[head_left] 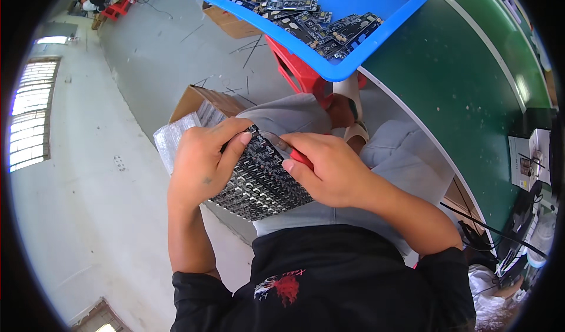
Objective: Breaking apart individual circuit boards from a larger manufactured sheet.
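Note:
My left hand (203, 164) is closed on the upper left corner of a black circuit board panel (262, 185), thumb on its face and fingers behind. Rows of small components cover the panel, which is tilted over my lap. My right hand (332, 170) is wrapped round a red-handled tool (302, 158). The tool's grey metal end reaches the panel's upper edge, close to my left thumb. Its exact kind is partly hidden by my fingers.
Ahead, a blue tray (335, 71) holds a pile of separate circuit boards (306, 26). It overlaps the green table (465, 108) on the right. Beyond my lap stand a red stool (294, 70) and an open cardboard box (218, 99). Dark strips (248, 79) lie on the floor.

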`<state>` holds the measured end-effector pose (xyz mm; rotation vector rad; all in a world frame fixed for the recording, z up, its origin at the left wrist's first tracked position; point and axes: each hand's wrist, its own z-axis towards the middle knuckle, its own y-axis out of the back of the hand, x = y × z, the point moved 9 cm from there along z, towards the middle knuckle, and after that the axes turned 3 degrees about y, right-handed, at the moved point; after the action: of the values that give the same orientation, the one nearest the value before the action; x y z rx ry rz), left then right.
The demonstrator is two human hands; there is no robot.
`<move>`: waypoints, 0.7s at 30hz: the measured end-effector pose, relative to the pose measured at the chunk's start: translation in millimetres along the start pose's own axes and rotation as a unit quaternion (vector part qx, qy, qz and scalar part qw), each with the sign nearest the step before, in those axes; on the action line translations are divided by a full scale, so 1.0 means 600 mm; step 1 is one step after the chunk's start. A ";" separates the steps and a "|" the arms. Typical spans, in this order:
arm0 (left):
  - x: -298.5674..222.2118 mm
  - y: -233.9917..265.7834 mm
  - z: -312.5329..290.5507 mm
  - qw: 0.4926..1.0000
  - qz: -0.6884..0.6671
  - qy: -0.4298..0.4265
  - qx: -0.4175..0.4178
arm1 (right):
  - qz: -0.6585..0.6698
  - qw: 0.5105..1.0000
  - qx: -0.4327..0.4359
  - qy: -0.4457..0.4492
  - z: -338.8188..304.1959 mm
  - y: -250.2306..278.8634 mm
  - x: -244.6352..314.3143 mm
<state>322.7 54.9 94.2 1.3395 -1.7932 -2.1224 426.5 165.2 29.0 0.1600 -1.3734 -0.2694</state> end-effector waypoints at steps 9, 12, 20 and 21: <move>-0.016 0.007 -0.024 1.000 0.002 -0.008 -0.008 | -0.013 1.000 0.000 0.011 -0.001 0.000 0.023; -0.025 0.009 -0.027 1.000 0.014 -0.014 -0.005 | -0.001 1.000 -0.005 0.029 -0.001 0.003 0.031; -0.023 0.002 -0.033 1.000 -0.002 -0.015 0.007 | 0.101 0.991 0.085 0.011 -0.005 -0.005 -0.006; -0.023 -0.004 -0.033 0.999 -0.014 -0.020 0.020 | 0.262 0.950 0.158 -0.058 -0.016 -0.031 -0.034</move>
<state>344.9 47.6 100.8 1.3488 -1.8526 -2.1540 430.5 152.7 2.6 0.0399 -1.5159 0.3941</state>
